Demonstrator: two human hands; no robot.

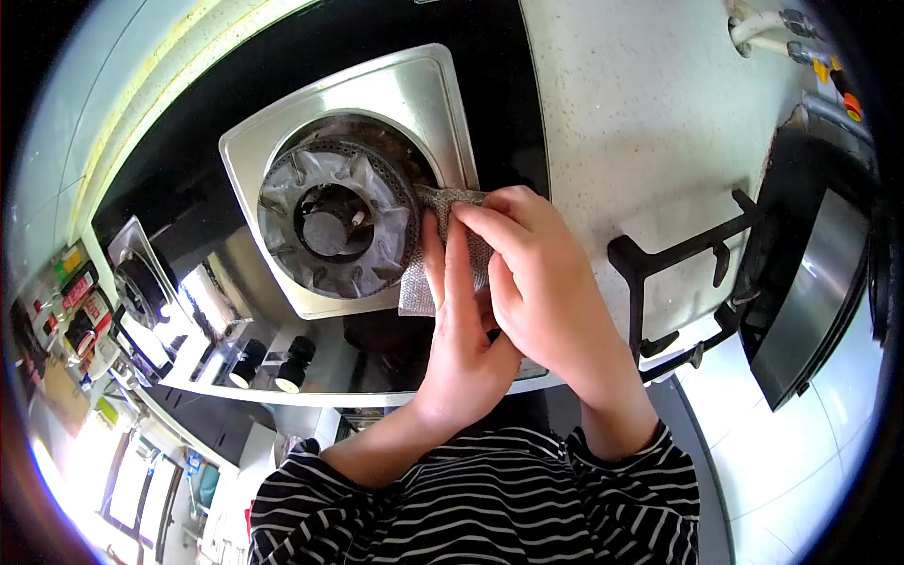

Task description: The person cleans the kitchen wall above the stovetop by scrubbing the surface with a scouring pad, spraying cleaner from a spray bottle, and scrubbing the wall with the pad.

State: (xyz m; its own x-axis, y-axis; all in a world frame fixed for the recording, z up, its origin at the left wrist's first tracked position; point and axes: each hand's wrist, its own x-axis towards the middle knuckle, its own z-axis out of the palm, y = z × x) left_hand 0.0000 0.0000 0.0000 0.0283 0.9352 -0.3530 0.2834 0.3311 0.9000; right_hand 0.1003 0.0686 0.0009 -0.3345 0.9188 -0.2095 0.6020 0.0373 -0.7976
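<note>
Head camera, nearest you: your black-and-white striped top (480, 499), below both forearms.
Left hand: your left hand (461, 348) is open, its fingers extended together and lying on the cloth beside the burner.
Right hand: your right hand (546, 278) is bent over the cloth from the other side, a fingertip on it near your left fingers; you cannot tell whether it pinches the fabric.
Cloth: the grey, coarse-woven cloth (417, 287) lies against the burner's right side, partly under your hands.
Knobs: two control knobs (296, 364) (248, 363) sit at the hob's near edge, left of your hands.
Burner: the round burner (331, 221) stands on a stained steel drip plate (386, 80) set in the black hob (499, 94).
Pan support: the black pan support (673, 257) rests on the pale counter (631, 113), to the right.
Far left: a second burner (141, 287).
Far right: hoses (767, 28) at the counter's far corner.
</note>
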